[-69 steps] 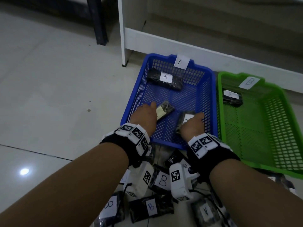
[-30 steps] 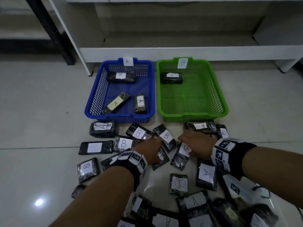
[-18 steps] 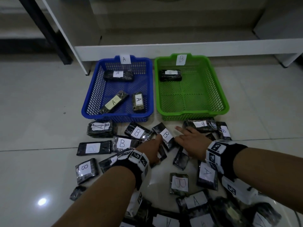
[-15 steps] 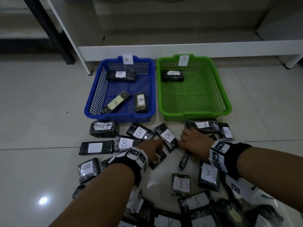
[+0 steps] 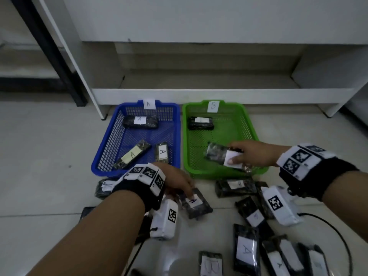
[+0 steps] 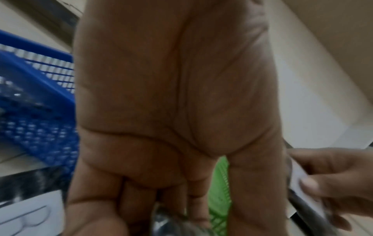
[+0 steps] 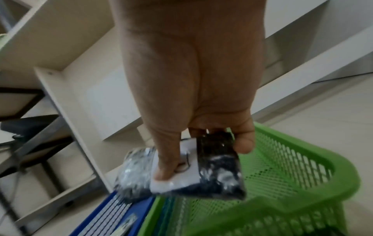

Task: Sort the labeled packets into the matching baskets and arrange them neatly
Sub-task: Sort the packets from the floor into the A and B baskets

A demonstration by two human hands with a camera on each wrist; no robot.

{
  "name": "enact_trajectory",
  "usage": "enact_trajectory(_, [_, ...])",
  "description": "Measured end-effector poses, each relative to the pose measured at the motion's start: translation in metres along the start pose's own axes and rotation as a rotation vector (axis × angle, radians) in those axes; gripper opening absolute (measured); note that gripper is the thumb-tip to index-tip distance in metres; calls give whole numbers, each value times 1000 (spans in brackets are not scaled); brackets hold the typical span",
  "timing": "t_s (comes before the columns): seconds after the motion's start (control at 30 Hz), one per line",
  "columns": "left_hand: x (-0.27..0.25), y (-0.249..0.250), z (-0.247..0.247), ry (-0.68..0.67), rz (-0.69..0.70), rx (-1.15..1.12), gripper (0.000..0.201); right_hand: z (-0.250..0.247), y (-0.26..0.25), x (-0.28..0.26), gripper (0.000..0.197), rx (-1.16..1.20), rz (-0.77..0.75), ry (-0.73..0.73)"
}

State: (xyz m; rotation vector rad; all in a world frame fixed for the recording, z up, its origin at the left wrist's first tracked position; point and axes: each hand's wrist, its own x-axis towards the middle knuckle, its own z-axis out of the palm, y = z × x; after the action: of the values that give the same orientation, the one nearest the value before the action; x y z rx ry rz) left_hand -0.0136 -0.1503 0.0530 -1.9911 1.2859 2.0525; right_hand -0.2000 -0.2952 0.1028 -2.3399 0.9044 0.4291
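Note:
The blue basket (image 5: pixel 103 148) marked A holds three dark packets labelled A (image 5: pixel 140 121). One packet (image 5: pixel 201 123) lies at the back of the green basket (image 5: pixel 253 132) marked B. My right hand (image 5: pixel 232 154) grips a dark packet with a white label (image 5: pixel 216 154) just above the green basket's front part; in the right wrist view the thumb presses the label of this packet (image 7: pixel 220 178). My left hand (image 5: pixel 185 188) pinches a packet labelled A (image 5: pixel 196 204) low over the floor in front of the blue basket. Several labelled packets (image 5: pixel 247 250) lie on the floor.
A white shelf unit (image 5: pixel 199 94) stands right behind both baskets, with a black leg (image 5: pixel 49 50) at the left. A black cable (image 5: pixel 338 236) loops over the floor at the right. Pale tiled floor (image 5: pixel 49 156) spreads left of the blue basket.
My right hand has lifted a packet off the floor pile and carried it forward over the green basket. My left hand has taken hold of a packet in front of the blue basket.

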Motion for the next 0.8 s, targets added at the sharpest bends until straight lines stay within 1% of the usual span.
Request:
enact_trajectory(0.03, [-1, 8, -3, 2, 29, -20, 17, -4, 6, 5, 49, 45, 33, 78])
enact_trajectory(0.07, [1, 17, -7, 35, 73, -36, 25, -8, 12, 10, 48, 81, 60, 151])
enact_trajectory(0.13, [7, 31, -12, 167, 195, -125, 36, -7, 23, 22, 47, 151, 123, 241])
enact_trajectory(0.2, [17, 41, -19, 366, 325, -269, 35, -2, 34, 33, 47, 246, 159, 294])
enact_trajectory(0.23, [25, 46, -24, 491, 366, -297, 33, 1, 40, 38, 48, 285, 169, 328])
enact_trajectory(0.3, [39, 48, -30, 750, 388, -257, 26, 9, 46, 44, 51, 315, 173, 392])
enact_trajectory(0.33, [49, 49, -33, 853, 389, -231, 24, 12, 50, 48, 52, 317, 177, 424])
enact_trajectory(0.37, [56, 48, -32, 926, 387, -200, 25, 17, 53, 49, 52, 318, 176, 449])
enact_trajectory(0.4, [66, 48, -33, 971, 385, -152, 27, 21, 57, 53, 51, 315, 171, 467])
enact_trajectory(0.47, [80, 46, -30, 1002, 390, -22, 32, 30, 63, 57, 46, 313, 165, 490])
enact_trajectory(0.53, [94, 44, -26, 985, 384, 110, 30, 39, 70, 64, 40, 309, 162, 485])
enact_trajectory(0.6, [108, 43, -21, 958, 346, 224, 27, 46, 75, 70, 35, 318, 170, 460])
enact_trajectory(0.7, [123, 42, -18, 888, 289, 363, 25, 52, 81, 78, 35, 309, 174, 428])
enact_trajectory(0.8, [133, 39, -17, 837, 245, 422, 26, 58, 86, 85, 36, 282, 169, 389])
